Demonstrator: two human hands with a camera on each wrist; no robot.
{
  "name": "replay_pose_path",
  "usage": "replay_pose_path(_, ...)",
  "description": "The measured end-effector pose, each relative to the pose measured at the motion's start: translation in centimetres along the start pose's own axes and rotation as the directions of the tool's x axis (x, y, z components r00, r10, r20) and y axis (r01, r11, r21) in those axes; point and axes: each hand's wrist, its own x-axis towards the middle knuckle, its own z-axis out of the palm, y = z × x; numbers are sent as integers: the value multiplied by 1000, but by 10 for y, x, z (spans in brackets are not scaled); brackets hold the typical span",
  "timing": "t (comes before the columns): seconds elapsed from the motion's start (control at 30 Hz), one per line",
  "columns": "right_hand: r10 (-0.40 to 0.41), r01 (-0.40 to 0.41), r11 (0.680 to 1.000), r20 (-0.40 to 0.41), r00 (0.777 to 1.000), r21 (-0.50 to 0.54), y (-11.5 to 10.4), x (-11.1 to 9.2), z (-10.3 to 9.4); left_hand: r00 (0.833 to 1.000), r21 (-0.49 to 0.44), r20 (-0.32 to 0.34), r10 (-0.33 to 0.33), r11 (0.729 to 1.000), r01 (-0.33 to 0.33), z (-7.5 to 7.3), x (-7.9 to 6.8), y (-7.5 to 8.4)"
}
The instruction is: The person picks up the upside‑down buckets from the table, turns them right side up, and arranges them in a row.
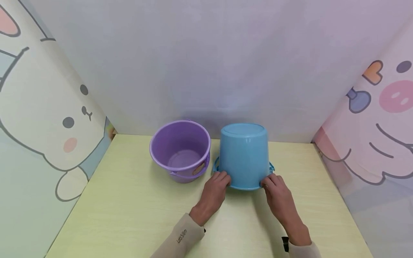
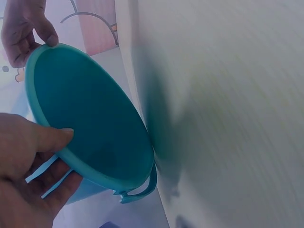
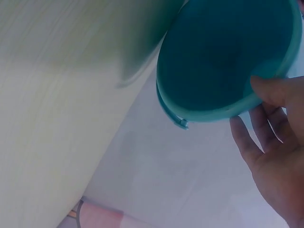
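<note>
A blue bucket (image 1: 244,157) is upside down and tilted, its base up and its near rim raised off the table. My left hand (image 1: 215,188) pinches the rim on the left, thumb inside and fingers outside, as the left wrist view shows on the bucket (image 2: 95,118). On the opposite side my right hand (image 1: 279,197) grips the rim the same way, with the thumb (image 3: 270,90) over the inner wall. The far rim meets the table in the left wrist view. The bucket's handle (image 2: 142,190) hangs at the rim's far side.
A purple bucket (image 1: 180,145) stands upright just left of the blue one, its mouth up and handle down on its right side. The pale wooden table (image 1: 129,211) ends at a plain backdrop (image 1: 206,64) behind both buckets. Cartoon-printed cloth hangs at left and right.
</note>
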Motion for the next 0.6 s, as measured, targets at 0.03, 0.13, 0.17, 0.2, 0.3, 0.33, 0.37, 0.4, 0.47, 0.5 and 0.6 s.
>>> replay_pose_path(0.03, -1, 1, 1000, -5, 1000, 2, -1, 1, -1, 1000, -6, -9, -1, 1000, 1, 0, 0, 0)
replay_pose_path(0.13, -1, 1, 1000, -18, 1000, 3, -2, 2, -5, 999, -27, -34, -7, 1000, 6, -2, 0, 2)
replay_pose_path(0.17, -1, 1, 1000, -23, 1000, 4, -3, 3, -6, 999, -35, -45, -8, 999, 6, -3, 0, 2)
replay_pose_path(0.2, 0, 0, 1000, -28, 1000, 4, -3, 3, -7, 999, -43, -53, -10, 999, 7, -4, 0, 3)
replay_pose_path(0.3, -10, 10, 1000, -54, 998, 6, -4, 4, -11, 997, -70, -73, -19, 997, 14, -8, 1, 4)
replay_pose_path(0.33, -16, 17, 1000, -67, 998, 9, -5, 4, -12, 997, -78, -79, -21, 997, 15, -9, 2, 4)
replay_pose_path(0.37, -25, 26, 1000, -83, 996, 11, -5, 4, -12, 996, -86, -86, -23, 996, 16, -11, 2, 5)
replay_pose_path(0.4, -35, 36, 999, -98, 995, 12, -5, 5, -13, 996, -94, -90, -26, 995, 18, -12, 2, 5)
replay_pose_path(0.47, -55, 57, 998, -133, 990, 15, -5, 5, -14, 995, -111, -96, -29, 994, 19, -15, 3, 6)
replay_pose_path(0.5, -63, 66, 998, -149, 987, 18, -5, 5, -14, 995, -119, -98, -30, 993, 19, -16, 3, 6)
replay_pose_path(0.6, -79, 85, 996, -192, 978, 27, -5, 5, -16, 994, -135, -102, -32, 991, 19, -19, 4, 7)
